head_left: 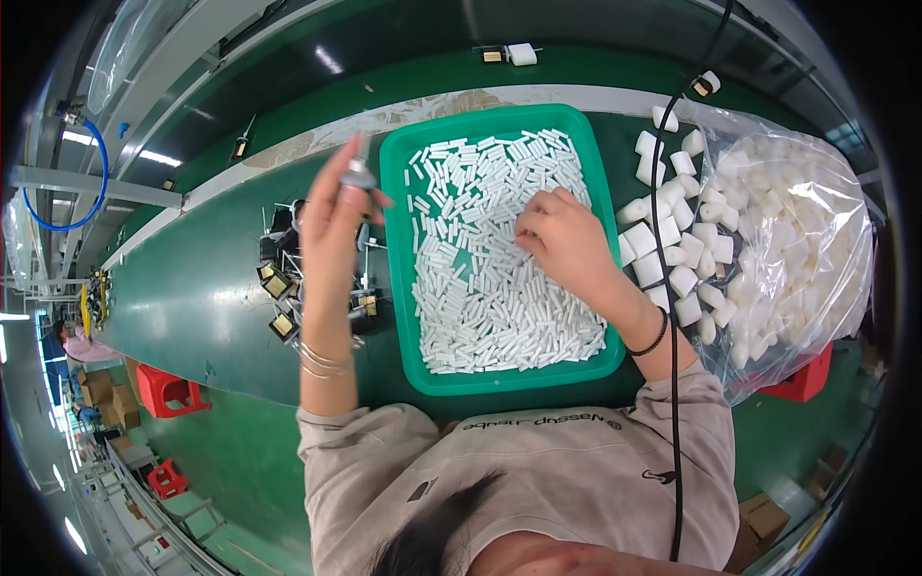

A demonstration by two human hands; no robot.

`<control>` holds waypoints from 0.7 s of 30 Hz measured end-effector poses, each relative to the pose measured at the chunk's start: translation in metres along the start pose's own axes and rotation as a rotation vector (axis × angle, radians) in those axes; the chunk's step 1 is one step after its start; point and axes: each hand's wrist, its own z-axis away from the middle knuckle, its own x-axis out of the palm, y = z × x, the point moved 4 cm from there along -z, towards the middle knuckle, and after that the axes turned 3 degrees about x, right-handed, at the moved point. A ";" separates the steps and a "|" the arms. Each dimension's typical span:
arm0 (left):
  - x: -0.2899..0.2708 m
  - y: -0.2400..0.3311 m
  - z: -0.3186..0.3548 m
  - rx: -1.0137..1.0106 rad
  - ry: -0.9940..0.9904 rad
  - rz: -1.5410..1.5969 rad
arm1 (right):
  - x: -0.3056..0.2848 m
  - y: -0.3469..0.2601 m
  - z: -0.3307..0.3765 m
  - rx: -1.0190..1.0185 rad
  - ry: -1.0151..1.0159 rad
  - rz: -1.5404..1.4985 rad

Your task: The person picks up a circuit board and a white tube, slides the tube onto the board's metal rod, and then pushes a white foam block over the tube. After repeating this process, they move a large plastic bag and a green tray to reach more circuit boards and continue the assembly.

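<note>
Seen from above, two bare hands work at a glossy dark-green table (192, 317). A shallow, rounded-rectangular green plastic tray (497, 385) sits directly before the person, spread with many short, thin white tubes (499, 322). The right hand (569, 238) reaches into the tray right of centre, its fingertips bunched against the tubes; whether one is pinched between them cannot be told. The left hand (336, 204), raised at the tray's left edge, grips a small silvery part (357, 176) between thumb and fingers, blurred. Below and beside that hand lie small black-and-gold assemblies (276, 284) with thin rods. To the tray's right, rounded white blocks (644, 270) spill from a clear plastic bag (849, 221).

The step appears to be picking out a tube. It would go best by taking one near its end from the loose top layer, keeping the silvery part steady, clear of the rim.
</note>
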 end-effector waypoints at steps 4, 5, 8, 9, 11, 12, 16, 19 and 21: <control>0.038 -0.004 0.015 -0.092 -0.002 0.098 | -0.005 0.008 -0.001 0.047 -0.026 -0.059; 0.038 -0.008 0.019 -0.129 0.004 0.115 | -0.009 0.004 -0.001 0.022 -0.019 -0.021; 0.041 -0.027 0.026 -0.158 0.004 0.126 | -0.003 0.005 -0.001 0.015 -0.144 0.006; 0.044 -0.031 0.028 -0.173 0.006 0.134 | 0.003 0.007 0.000 0.033 -0.273 -0.006; 0.046 -0.040 0.028 -0.224 -0.028 0.106 | -0.005 0.007 -0.007 0.039 -0.257 -0.096; 0.045 -0.041 0.023 -0.220 -0.028 0.110 | -0.009 0.008 -0.012 0.039 -0.243 -0.187; 0.045 -0.047 -0.035 -0.279 -0.155 0.210 | -0.051 0.062 -0.081 0.105 0.279 -0.107; 0.071 -0.047 -0.113 -0.272 -0.139 0.240 | -0.058 0.127 -0.135 -0.002 0.347 0.209; 0.093 -0.083 -0.162 -0.309 -0.156 0.296 | -0.037 0.168 -0.156 -0.122 0.268 0.206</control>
